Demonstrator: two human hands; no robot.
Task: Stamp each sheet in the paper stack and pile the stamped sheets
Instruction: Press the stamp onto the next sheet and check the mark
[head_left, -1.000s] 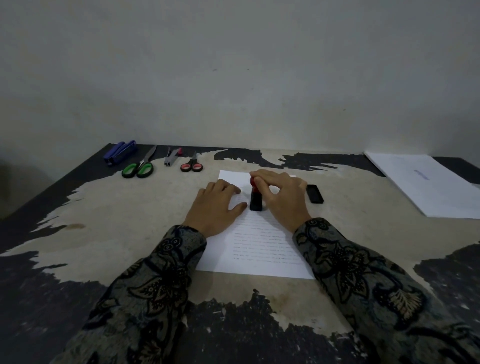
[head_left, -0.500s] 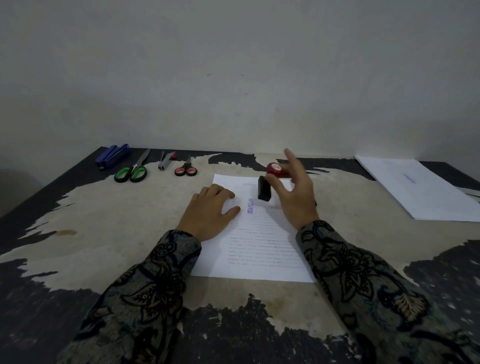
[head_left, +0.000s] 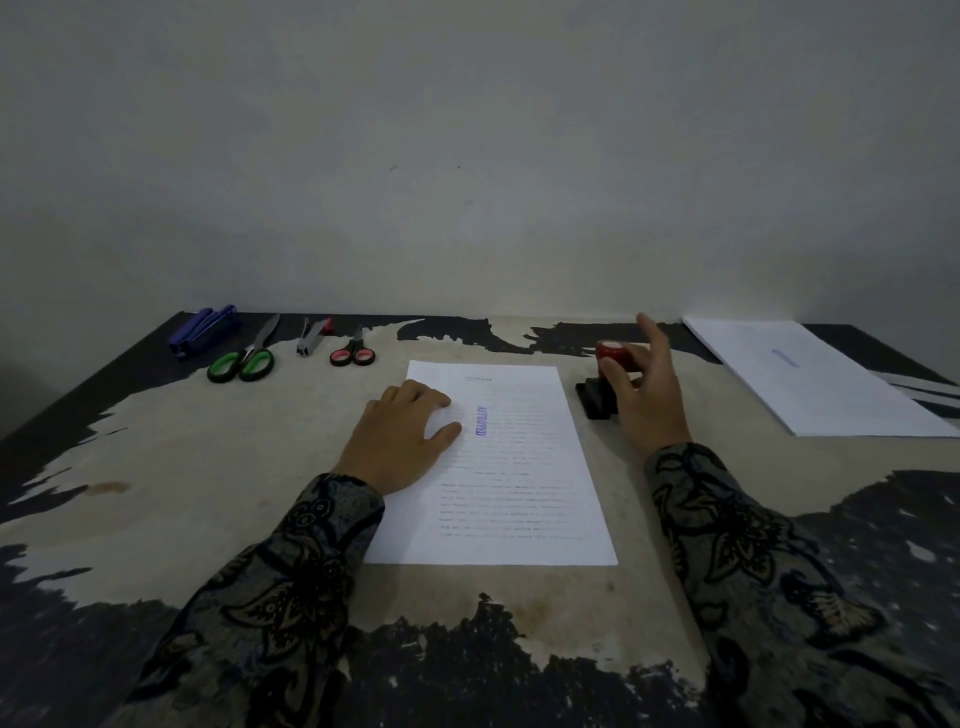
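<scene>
A white printed sheet (head_left: 514, 483) lies flat in the middle of the table and bears a purple stamp mark (head_left: 481, 421) near its upper left. My left hand (head_left: 400, 436) rests flat on the sheet's left edge. To the right of the sheet, my right hand (head_left: 644, 395) holds the stamp (head_left: 605, 379) by its red knob, with the black base down on or just above the table. The forefinger points up. A pile of white sheets (head_left: 810, 379) with a purple mark on top lies at the far right.
Along the table's back left lie a blue stapler (head_left: 205, 330), green-handled scissors (head_left: 244, 361), a grey staple remover (head_left: 311, 338) and small red-handled scissors (head_left: 353, 353). The table (head_left: 182, 467) is worn, dark at its edges. A plain wall stands behind.
My right hand lifted the stamp off the sheet and carried it to the right, beside the paper. The purple mark now shows. My left hand stayed on the sheet.
</scene>
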